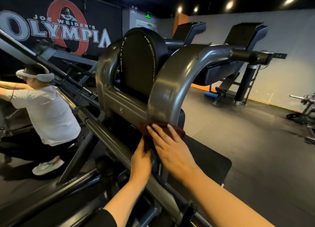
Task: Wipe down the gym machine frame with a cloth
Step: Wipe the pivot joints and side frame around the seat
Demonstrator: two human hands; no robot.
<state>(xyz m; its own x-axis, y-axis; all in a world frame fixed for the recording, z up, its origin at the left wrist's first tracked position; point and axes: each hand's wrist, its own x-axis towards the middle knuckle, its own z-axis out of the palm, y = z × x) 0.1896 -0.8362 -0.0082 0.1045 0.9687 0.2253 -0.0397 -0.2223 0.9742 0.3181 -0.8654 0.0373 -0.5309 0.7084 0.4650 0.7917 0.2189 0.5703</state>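
Observation:
A dark brown cloth (178, 131) lies wrapped on the lower end of the curved grey frame tube (172, 83) of the gym machine. My right hand (170, 146) presses flat on the cloth with straight fingers. Just below and to its left, my left hand (141, 160) pinches the hanging end of the cloth against the frame. A black round pad (139, 63) sits between the two curved tubes.
A person in a white shirt (46, 114) crouches at the left by slanted rails (88, 121). A black platform (209, 160) lies under my right arm. Other machines (242, 59) stand at the back right, and a bench (306, 111) at far right on the dark floor.

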